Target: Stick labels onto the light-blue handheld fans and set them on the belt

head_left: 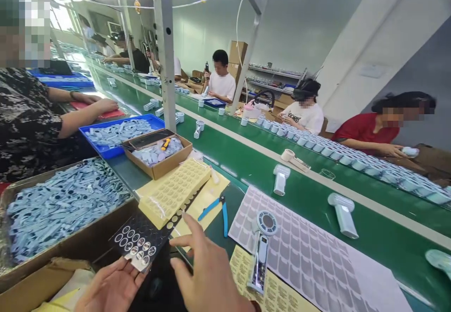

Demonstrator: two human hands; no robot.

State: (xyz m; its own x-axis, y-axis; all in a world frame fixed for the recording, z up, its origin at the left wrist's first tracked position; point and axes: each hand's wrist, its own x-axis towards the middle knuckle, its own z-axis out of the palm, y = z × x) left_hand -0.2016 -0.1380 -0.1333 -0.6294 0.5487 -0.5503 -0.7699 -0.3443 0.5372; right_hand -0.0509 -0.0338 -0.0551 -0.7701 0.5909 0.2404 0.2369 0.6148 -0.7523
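My left hand [111, 287] lies low at the front, palm up, fingers spread under the near edge of a black sheet of small round stickers [139, 242]. My right hand [207, 274] hovers just right of that sheet with its fingers apart, the index finger pointing towards the yellow sticker sheets [174, 191]. It holds nothing. A small hand-held fan [262, 251] lies flat on a white sheet of label backing [317, 260] just right of my right hand. Blue-handled pliers [218, 208] rest beside the yellow sheets.
A cardboard box of pale blue parts [59, 208] stands at left; a smaller box [158, 152] and a blue tray [120, 133] lie behind it. White fans [343, 213] ride the green belt [317, 194]. A person sits at left, others across the belt.
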